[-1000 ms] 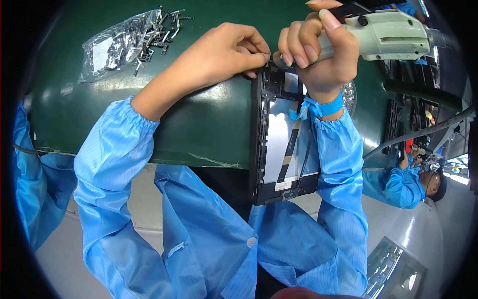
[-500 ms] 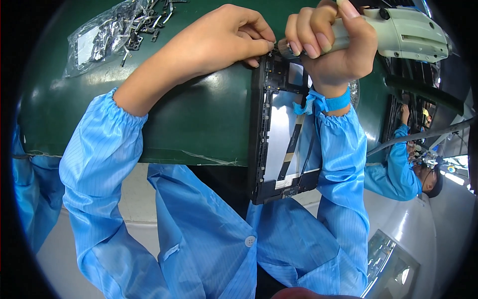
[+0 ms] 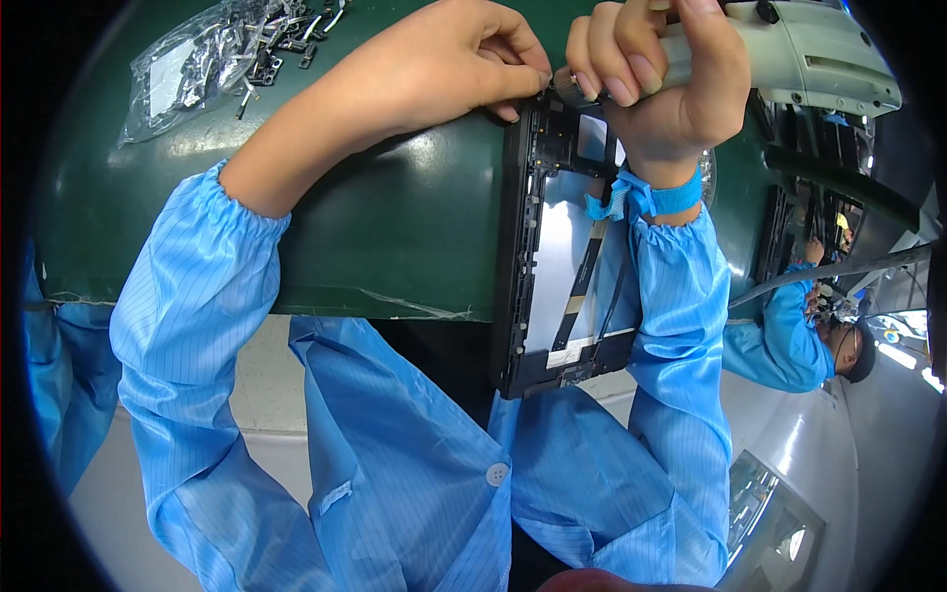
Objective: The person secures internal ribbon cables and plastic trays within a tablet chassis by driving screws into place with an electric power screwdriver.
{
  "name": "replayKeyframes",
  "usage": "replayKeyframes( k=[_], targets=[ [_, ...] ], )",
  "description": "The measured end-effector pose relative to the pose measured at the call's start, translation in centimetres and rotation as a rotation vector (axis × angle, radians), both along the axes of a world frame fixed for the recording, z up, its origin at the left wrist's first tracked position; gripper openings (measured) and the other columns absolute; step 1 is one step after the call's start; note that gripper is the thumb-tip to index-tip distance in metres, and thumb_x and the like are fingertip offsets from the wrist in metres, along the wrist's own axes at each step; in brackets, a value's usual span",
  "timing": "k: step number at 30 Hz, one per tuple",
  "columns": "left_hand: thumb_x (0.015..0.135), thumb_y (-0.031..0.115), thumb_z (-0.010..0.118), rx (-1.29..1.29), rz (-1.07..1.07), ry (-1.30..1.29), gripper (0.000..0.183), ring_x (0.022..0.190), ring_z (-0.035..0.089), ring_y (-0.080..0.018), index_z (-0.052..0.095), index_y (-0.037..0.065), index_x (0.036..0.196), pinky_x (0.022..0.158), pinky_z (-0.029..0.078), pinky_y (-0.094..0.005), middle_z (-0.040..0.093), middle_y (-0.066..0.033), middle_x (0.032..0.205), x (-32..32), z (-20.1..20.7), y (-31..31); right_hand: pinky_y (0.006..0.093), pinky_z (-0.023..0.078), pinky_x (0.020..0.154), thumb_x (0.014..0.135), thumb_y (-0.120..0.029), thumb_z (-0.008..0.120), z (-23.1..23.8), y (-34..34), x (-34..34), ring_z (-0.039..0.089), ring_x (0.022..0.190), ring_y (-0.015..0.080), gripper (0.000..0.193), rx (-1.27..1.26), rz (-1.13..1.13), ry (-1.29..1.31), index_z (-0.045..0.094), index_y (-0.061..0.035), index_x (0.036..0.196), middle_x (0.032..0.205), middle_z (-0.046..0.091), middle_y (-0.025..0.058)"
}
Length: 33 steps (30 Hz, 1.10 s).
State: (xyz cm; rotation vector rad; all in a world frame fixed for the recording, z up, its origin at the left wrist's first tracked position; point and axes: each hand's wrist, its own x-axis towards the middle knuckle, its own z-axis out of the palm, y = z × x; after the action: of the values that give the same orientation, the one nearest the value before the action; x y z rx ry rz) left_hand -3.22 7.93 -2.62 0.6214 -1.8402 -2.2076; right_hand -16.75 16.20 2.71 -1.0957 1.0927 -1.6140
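My right hand (image 3: 681, 74) is wrapped round a pale grey-green electric screwdriver (image 3: 824, 59), its knurled nose pointing left. The thumb and fingertips of my left hand (image 3: 439, 59) are pinched together right by that nose; what sits between them is too small to make out. Below both hands lies an opened tablet-like device (image 3: 554, 276) with a black frame, a silver inner plate and a dark flat cable. Its far end is under the screwdriver's nose, and its near end juts past the table edge. A blue strap circles my right wrist.
On the green table (image 3: 395, 217), a clear plastic bag (image 3: 178, 74) lies at the far left, with several small black parts (image 3: 281, 39) spilling out. A grey cable (image 3: 838, 269) runs along the right side. Another person in blue (image 3: 784, 340) works farther right.
My two hands and the screwdriver have shifted very slightly, and the whole view has moved a little. My left pinch stays at the screwdriver's nose. The other person's hand has come down.
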Motion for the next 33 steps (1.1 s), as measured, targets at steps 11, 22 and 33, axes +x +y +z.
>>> replayKeyframes(
  k=[11, 22, 33],
  targets=[
    [0.093, 0.011, 0.064, -0.034, -0.007, -0.011, 0.019, 0.073, 0.063, -0.0107, 0.064, -0.007, 0.1, 0.068, 0.052, -0.0233, 0.068, -0.0072, 0.082, 0.0, 0.3, -0.1, 0.0292, 0.036, 0.037, 0.101, -0.022, 0.047, -0.4, -0.2, -0.6, 0.034, 0.033, 0.0143, 0.024, -0.029, 0.026, 0.009, 0.045, -0.0069, 0.083, 0.045, 0.034, 0.0021],
    [0.09, 0.011, 0.062, -0.35, 0.018, 0.215, 0.024, 0.071, 0.066, -0.0147, 0.067, -0.006, 0.106, 0.069, 0.057, -0.0276, 0.069, -0.0122, 0.088, -0.6, -1.9, 0.5, 0.0285, 0.038, 0.039, 0.099, -0.019, 0.053, -0.5, 0.3, -0.7, 0.037, 0.035, 0.0134, 0.015, -0.104, 0.035, 0.005, 0.05, -0.0039, 0.096, 0.049, 0.037, 0.0018],
    [0.085, 0.017, 0.072, -0.741, 0.221, 0.022, 0.025, 0.062, 0.049, -0.0074, 0.068, 0.001, 0.103, 0.057, 0.043, -0.0252, 0.062, -0.0044, 0.077, -1.0, -0.9, 3.1, 0.0279, 0.039, 0.039, 0.095, -0.02, 0.058, 2.6, 2.6, -5.0, 0.04, 0.038, 0.0119, 0.016, -0.181, -0.25, 0.038, 0.057, -0.0039, 0.098, 0.051, 0.039, -0.0006]
  ],
)
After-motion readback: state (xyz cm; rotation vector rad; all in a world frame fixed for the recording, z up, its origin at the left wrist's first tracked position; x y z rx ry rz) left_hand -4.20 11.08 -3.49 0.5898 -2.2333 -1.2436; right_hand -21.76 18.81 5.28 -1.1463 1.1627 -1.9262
